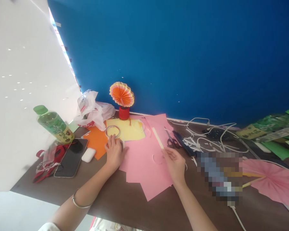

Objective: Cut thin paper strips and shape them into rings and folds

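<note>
My right hand (174,163) pinches the lower end of a narrow pale yellow strip (157,138) above pink paper sheets (144,166). To the left, my left hand (115,151) rests with bent fingers near a tape ring (112,131) at the edge of a yellow sheet (135,132). A dark round object shows partly beside that hand; whether the fingers grip it is unclear. An orange sheet (96,141) lies left of the yellow one. Behind the papers, an orange and yellow pleated paper fan (121,94) stands upright on a red spool (124,113).
Scissors (173,141) lie right of the pink sheets, near tangled white cables (207,141). A phone (71,158), a white case (88,155) and a green-capped bottle (55,125) are at left. A pink pleated fan (274,181) lies at right.
</note>
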`<state>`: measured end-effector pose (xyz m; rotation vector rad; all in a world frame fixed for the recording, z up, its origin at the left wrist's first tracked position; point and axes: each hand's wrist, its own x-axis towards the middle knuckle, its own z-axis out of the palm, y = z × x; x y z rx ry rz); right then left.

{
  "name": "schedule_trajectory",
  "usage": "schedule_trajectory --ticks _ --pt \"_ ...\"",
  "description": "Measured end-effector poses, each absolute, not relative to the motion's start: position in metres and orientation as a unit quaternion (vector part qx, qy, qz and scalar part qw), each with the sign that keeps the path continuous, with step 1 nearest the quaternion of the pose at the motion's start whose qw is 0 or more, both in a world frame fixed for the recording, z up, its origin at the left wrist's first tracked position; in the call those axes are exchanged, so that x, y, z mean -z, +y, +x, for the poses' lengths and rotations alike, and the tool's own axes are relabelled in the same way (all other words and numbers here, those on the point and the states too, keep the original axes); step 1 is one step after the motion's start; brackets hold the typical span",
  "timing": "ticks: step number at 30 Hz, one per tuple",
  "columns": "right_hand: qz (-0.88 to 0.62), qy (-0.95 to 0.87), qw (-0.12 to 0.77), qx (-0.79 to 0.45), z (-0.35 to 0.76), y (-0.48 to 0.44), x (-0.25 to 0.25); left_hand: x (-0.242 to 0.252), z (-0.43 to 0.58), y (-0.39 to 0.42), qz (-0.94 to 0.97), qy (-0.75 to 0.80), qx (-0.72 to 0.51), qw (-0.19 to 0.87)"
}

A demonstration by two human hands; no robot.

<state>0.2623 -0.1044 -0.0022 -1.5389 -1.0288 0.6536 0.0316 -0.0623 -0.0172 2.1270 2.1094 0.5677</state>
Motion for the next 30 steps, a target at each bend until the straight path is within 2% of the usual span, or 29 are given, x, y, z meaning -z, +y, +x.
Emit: schedule_trajectory --ticks 7,14,21,30 --pt "-0.632 -0.497 0.514 -0.299 0.246 -0.109 0.009 0.023 0.029 -0.059 0.694 0.691 -0.183 0.086" --pt "-0.65 -0.64 0.394 -0.113 0.243 -0.115 0.017 0.025 0.029 -0.057 0.687 0.695 -0.189 0.096" --pt "-0.599 -0.754 0.266 -0.05 0.247 -0.11 0.019 0.03 0.024 -0.057 0.717 0.676 -0.165 0.035" --pt "-0.586 -0.763 0.264 -0.074 0.25 -0.108 0.022 0.029 0.024 -0.056 0.718 0.679 -0.151 0.012"
